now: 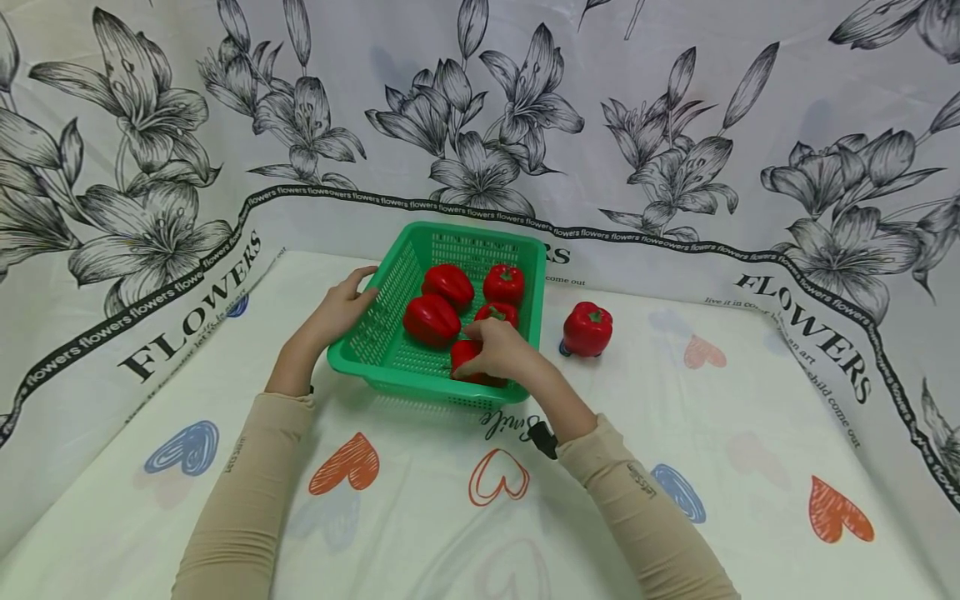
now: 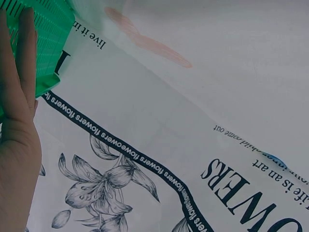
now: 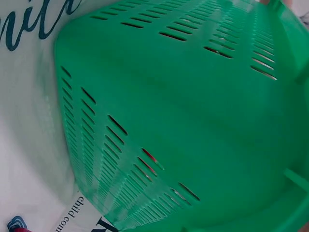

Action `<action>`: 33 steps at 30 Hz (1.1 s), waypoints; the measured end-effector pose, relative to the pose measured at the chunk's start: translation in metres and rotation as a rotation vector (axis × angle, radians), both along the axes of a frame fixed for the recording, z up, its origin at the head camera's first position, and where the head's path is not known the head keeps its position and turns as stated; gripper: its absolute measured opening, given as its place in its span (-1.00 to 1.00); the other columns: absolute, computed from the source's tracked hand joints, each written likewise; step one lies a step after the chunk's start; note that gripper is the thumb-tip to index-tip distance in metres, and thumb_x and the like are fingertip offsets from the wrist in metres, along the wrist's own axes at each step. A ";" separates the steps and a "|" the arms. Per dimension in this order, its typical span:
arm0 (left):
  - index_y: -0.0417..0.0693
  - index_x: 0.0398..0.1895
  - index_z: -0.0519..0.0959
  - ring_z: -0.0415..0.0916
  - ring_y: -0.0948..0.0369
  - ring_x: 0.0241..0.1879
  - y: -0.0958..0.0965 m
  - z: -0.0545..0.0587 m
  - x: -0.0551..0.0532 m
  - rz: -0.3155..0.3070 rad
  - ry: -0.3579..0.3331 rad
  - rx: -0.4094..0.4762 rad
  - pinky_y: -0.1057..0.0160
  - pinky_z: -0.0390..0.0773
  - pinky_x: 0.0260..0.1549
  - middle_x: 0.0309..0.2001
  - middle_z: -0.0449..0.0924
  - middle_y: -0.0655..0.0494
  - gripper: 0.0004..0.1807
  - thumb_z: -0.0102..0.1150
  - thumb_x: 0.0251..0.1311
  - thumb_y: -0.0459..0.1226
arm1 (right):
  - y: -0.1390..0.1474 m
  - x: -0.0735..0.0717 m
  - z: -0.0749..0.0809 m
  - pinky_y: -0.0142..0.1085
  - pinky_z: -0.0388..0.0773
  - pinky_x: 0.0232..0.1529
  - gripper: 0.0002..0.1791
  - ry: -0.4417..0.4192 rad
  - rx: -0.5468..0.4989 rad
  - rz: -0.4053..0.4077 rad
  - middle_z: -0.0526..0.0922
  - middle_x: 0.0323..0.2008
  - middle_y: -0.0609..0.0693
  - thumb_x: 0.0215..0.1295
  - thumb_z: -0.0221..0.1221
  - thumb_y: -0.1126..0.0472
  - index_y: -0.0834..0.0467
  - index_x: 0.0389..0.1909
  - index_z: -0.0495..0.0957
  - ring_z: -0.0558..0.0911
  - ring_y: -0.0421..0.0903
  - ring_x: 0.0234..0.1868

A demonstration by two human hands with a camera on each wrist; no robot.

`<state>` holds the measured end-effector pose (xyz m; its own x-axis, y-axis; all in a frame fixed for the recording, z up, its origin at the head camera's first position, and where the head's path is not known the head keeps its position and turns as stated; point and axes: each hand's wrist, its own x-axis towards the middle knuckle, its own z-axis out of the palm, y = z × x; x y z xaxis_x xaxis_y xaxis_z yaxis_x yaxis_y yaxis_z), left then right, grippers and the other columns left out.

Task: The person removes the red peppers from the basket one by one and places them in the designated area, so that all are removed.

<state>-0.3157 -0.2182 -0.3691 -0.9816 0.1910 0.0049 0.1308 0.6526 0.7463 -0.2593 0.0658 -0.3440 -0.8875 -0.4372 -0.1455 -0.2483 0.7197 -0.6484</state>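
Note:
A green slotted plastic basket [image 1: 405, 379] holds several red bell peppers, among them a pepper [image 1: 432, 321] lying on its side and an upright pepper [image 1: 504, 284] at the back right. My right hand [image 1: 498, 348] reaches over the near right rim, its fingers curled round a red bell pepper [image 1: 461, 353] in the front corner. My left hand [image 1: 341, 310] rests against the basket's left side; in the left wrist view its straight fingers [image 2: 26, 58] lie along the slotted wall. In the right wrist view the basket's outer wall [image 3: 203, 106] hides the right hand's grip.
Another red bell pepper [image 1: 587, 329] stands on the cloth to the right of the basket. A white cloth [image 1: 420, 517] printed with hearts covers the table. Behind rises a flower-printed cloth [image 1: 585, 183] with a black lettered band.

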 end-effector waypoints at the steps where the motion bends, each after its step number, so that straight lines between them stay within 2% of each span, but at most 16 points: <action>1: 0.00 0.58 -0.12 0.62 -0.21 -0.01 0.000 0.000 0.000 0.000 0.001 0.002 -0.04 0.65 -0.11 0.23 0.42 -0.44 -0.36 -0.34 0.54 -0.05 | 0.000 0.000 0.000 -0.12 0.56 0.15 -0.26 0.003 0.011 0.001 0.53 0.26 0.11 0.09 0.43 0.14 0.23 0.31 0.43 0.48 0.02 0.24; 6: 0.01 0.58 -0.12 0.62 -0.21 -0.01 0.001 0.000 0.000 -0.001 0.001 0.002 -0.04 0.65 -0.11 0.24 0.42 -0.44 -0.37 -0.33 0.54 -0.06 | 0.000 0.001 -0.001 -0.14 0.60 0.08 -0.29 0.029 0.076 0.018 0.56 0.21 0.08 0.09 0.43 0.20 0.19 0.30 0.44 0.48 0.01 0.18; 10: 0.00 0.58 -0.12 0.60 -0.22 0.02 0.001 0.001 0.000 0.000 -0.002 0.000 -0.08 0.63 -0.07 0.25 0.40 -0.44 -0.37 -0.34 0.54 -0.06 | 0.000 0.003 0.000 -0.15 0.61 0.05 -0.31 0.051 0.090 0.026 0.58 0.16 0.08 0.08 0.43 0.22 0.19 0.28 0.47 0.50 0.00 0.15; 16: -0.04 0.57 -0.11 0.59 -0.23 0.03 0.001 0.000 0.000 0.000 0.004 -0.005 -0.11 0.61 -0.05 0.25 0.40 -0.45 -0.37 -0.34 0.54 -0.06 | 0.001 0.005 0.000 -0.16 0.62 0.02 -0.33 0.060 0.054 0.009 0.59 0.14 0.07 0.06 0.45 0.20 0.18 0.24 0.50 0.49 0.01 0.15; 25: -0.03 0.57 -0.10 0.62 -0.21 -0.02 0.001 0.000 0.000 0.002 0.002 0.001 -0.06 0.65 -0.10 0.22 0.43 -0.44 -0.36 -0.33 0.54 -0.05 | 0.004 0.007 -0.001 -0.15 0.63 0.01 -0.27 0.089 -0.039 -0.011 0.58 0.13 0.08 0.08 0.44 0.14 0.18 0.30 0.45 0.48 0.01 0.15; 33: -0.06 0.57 -0.08 0.59 -0.21 0.02 0.003 0.006 0.004 0.002 0.012 -0.019 -0.15 0.55 0.01 0.17 0.46 -0.45 -0.38 -0.33 0.54 -0.09 | 0.007 0.011 0.001 -0.16 0.62 0.04 -0.26 0.095 -0.147 -0.053 0.57 0.19 0.07 0.08 0.45 0.11 0.16 0.31 0.44 0.49 0.01 0.18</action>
<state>-0.3113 -0.2153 -0.3634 -0.9818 0.1892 0.0136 0.1386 0.6666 0.7324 -0.2483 0.0724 -0.3428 -0.9164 -0.4002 0.0021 -0.2779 0.6326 -0.7229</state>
